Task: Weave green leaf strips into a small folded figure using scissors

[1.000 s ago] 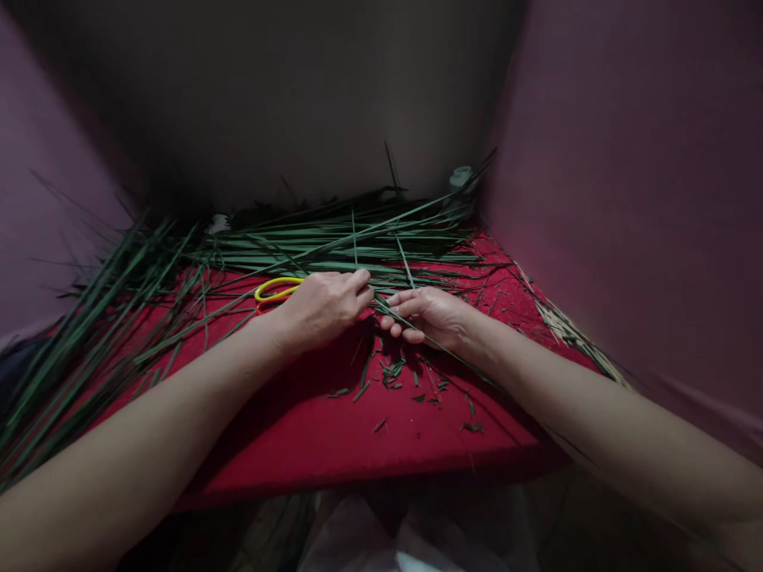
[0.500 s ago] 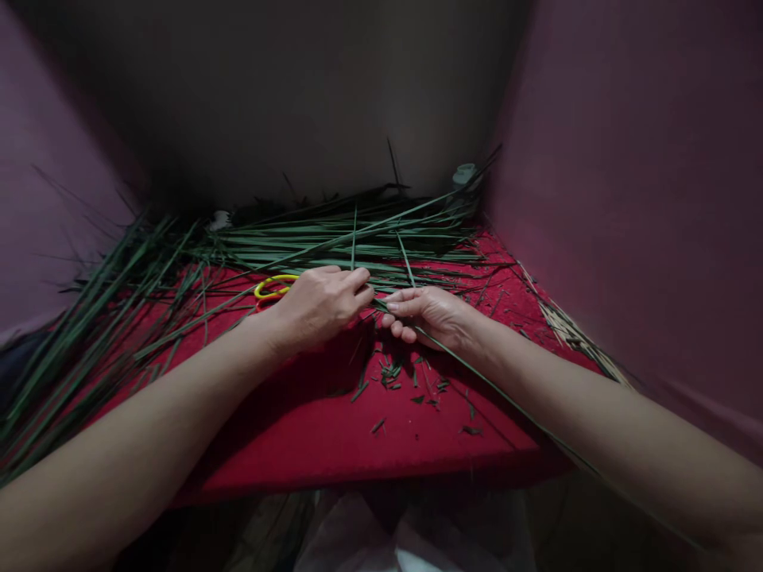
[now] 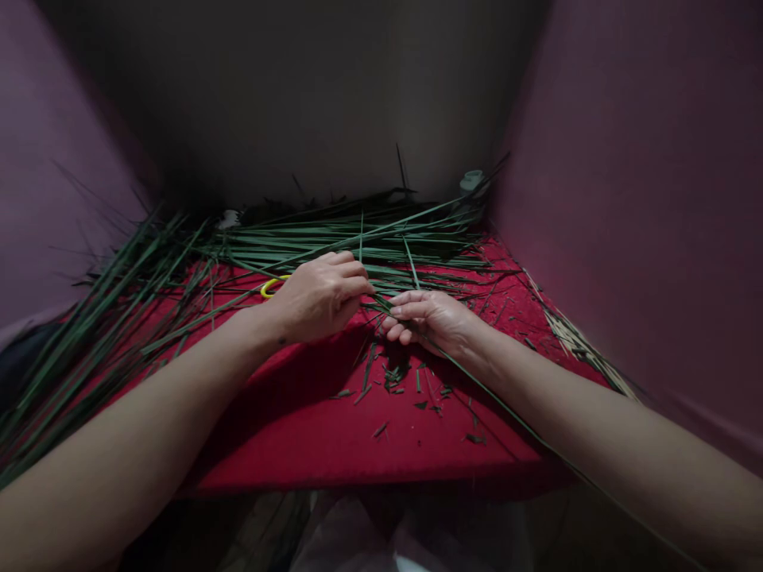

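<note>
Over red cloth [image 3: 310,441], the left hand [image 3: 325,295] and right hand [image 3: 438,319] (close together) pinch green strips [image 3: 382,303].

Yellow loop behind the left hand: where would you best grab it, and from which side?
Probably by the exposed left end of the yellow loop, coming from the person's left and a little above. That end is a curved band with a gap inside for a fingertip. The loop's right part disappears behind the left hand, which blocks that side.
</note>
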A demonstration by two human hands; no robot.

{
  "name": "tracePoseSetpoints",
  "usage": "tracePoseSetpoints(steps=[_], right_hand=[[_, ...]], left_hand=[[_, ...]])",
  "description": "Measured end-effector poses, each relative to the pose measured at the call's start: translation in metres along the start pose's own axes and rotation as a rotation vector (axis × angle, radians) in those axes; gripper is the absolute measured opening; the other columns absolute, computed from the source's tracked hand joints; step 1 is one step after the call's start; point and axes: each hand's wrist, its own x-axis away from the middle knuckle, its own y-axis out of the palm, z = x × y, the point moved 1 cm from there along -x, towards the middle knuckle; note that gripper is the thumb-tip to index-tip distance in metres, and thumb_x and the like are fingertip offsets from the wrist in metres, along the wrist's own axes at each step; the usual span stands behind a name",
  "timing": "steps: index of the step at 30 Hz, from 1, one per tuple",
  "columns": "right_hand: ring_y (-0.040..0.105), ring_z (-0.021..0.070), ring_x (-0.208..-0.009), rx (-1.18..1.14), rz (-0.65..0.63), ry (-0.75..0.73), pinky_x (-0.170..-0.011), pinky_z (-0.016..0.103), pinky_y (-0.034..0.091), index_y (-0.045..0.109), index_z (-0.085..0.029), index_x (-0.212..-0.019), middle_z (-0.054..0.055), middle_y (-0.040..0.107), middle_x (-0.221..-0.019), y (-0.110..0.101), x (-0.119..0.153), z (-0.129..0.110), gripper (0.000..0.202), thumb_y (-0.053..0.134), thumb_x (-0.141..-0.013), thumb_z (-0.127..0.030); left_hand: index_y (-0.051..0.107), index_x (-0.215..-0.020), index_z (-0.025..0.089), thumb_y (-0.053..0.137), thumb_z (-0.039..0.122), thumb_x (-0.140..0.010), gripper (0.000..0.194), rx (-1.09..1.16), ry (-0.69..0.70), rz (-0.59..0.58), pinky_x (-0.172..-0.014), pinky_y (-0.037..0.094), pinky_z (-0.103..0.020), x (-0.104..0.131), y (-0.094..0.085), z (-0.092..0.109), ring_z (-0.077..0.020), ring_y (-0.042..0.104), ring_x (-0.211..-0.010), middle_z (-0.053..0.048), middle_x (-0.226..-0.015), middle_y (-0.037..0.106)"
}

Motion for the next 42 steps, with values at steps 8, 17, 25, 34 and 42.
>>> tracePoseSetpoints(steps=[8, 17, 25, 34, 42], right_hand=[[0.063, 0.0122, -0.049, -0.07, 0.012, 0.011, -0.045, 0.016, 0.048, 0.046, -0.012, -0.088, 0.008, 0.065, -0.063, -0.003, 0.0, -0.004, 0.021, 0.045, -0.075, 0.004], [0.061, 0.0109, -0.046, -0.063, 0.024, 0.041, -0.042, 0.015, 0.047, 0.046, -0.013, -0.084, 0.007, 0.064, -0.061, 0.001, 0.001, -0.006, 0.02, 0.043, -0.077, 0.005], [0.062, 0.012, -0.049, -0.073, -0.053, 0.032, -0.05, 0.019, 0.052, 0.045, -0.011, -0.089, 0.009, 0.064, -0.065, 0.001, 0.001, 0.0, 0.02, 0.043, -0.078, 0.006], [0.065, 0.0139, -0.053, -0.083, 0.019, -0.05, -0.05, 0.019, 0.053, 0.044, -0.012, -0.088, 0.01, 0.066, -0.065, 0.002, 0.0, 0.002, 0.021, 0.046, -0.077, 0.005], [0.065, 0.0139, -0.05, -0.048, 0.046, -0.061, -0.046, 0.018, 0.052, 0.049, -0.011, -0.086, 0.009, 0.066, -0.062, 0.003, 0.0, 0.002, 0.02, 0.047, -0.075, 0.006]], left_hand=[[0.06, -0.107, 0.017, 0.052, 0.027, -0.082, 0.028, -0.123, 0.038, -0.071, -0.075, 0.04, -0.032, 0.002, 0.008, -0.004, -0.0204, 0.053, -0.086, -0.008, -0.096, 0.062], [0.06, -0.101, 0.013, 0.042, 0.02, -0.088, 0.023, -0.16, 0.092, 0.019, -0.072, 0.042, -0.03, 0.003, 0.013, -0.008, -0.0182, 0.055, -0.081, -0.008, -0.09, 0.065], [0.062, -0.093, 0.016, 0.037, 0.02, -0.091, 0.026, -0.171, 0.104, 0.027, -0.07, 0.042, -0.028, 0.003, 0.008, -0.006, -0.0157, 0.057, -0.076, -0.007, -0.09, 0.067], [0.062, -0.093, 0.016, 0.041, 0.022, -0.09, 0.022, -0.185, 0.158, 0.059, -0.069, 0.043, -0.027, 0.005, 0.009, -0.008, -0.0161, 0.056, -0.079, -0.007, -0.093, 0.066], [0.062, -0.081, 0.014, 0.044, 0.03, -0.089, 0.024, -0.116, 0.126, 0.109, -0.069, 0.043, -0.029, 0.001, 0.015, 0.002, -0.0164, 0.055, -0.075, -0.007, -0.085, 0.065]])
